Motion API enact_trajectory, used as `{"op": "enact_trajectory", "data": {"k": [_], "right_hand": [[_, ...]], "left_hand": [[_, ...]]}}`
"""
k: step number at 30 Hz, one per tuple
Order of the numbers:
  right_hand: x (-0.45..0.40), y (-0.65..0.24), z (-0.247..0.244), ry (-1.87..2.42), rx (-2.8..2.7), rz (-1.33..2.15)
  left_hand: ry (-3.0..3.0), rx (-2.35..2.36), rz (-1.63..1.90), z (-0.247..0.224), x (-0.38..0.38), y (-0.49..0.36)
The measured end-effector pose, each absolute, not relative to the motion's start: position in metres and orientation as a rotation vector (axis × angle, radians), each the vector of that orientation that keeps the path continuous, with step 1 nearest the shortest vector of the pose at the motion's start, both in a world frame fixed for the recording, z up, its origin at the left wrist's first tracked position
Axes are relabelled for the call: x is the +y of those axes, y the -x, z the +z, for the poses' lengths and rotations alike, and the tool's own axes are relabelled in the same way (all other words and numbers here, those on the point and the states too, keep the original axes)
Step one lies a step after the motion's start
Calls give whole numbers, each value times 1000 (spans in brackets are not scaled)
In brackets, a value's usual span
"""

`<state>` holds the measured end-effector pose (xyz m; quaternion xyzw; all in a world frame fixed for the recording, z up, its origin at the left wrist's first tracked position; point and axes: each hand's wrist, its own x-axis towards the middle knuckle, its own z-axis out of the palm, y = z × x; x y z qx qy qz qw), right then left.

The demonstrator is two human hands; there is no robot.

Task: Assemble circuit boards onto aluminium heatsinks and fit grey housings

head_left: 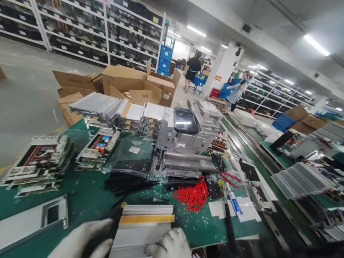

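A ribbed silver aluminium profile (142, 233) with a yellow-orange strip across it lies in front of me at the near edge of the green table. My right hand (173, 252), in a whitish glove, grips its right side with bent fingers. At its left edge is my left hand (82, 244), gloved too and somewhat blurred. Thumb and fingers stand apart there, with a dark gap between them. Beyond the profile lie a heap of red plastic pieces (193, 194) and a bunch of black strips (127, 183). Black material hides the profile's lower edge.
Stacked circuit boards (39, 162) stand on the left, near a long silver metal panel (20, 225). A metal fixture (185, 143) bearing a phone (186, 120) stands mid-table. Red-handled pliers (230, 179) and a blue-white tube (235, 204) lie right. Cardboard boxes (124, 80) stand behind; two people are farther off.
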<state>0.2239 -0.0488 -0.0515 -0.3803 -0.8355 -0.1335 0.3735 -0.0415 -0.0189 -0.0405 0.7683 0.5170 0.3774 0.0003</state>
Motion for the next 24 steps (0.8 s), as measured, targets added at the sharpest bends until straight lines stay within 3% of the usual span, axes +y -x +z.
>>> {"op": "enact_trajectory", "data": {"k": [3, 9, 15, 24], "right_hand": [[-46, -229, -20, 1004, -2192, -99], [20, -229, 29, 1263, -2349, 64], [87, -183, 24, 1275, -2784, 204], [89, -173, 23, 1434, -2721, 169]], "left_hand": [[-2734, 1275, 1401, -34, -32, 12], [-2815, 1072, 1280, -47, -44, -22], [-2799, 1026, 1219, -54, -47, -16], [-2754, 1034, 1160, -52, -47, -15]]}}
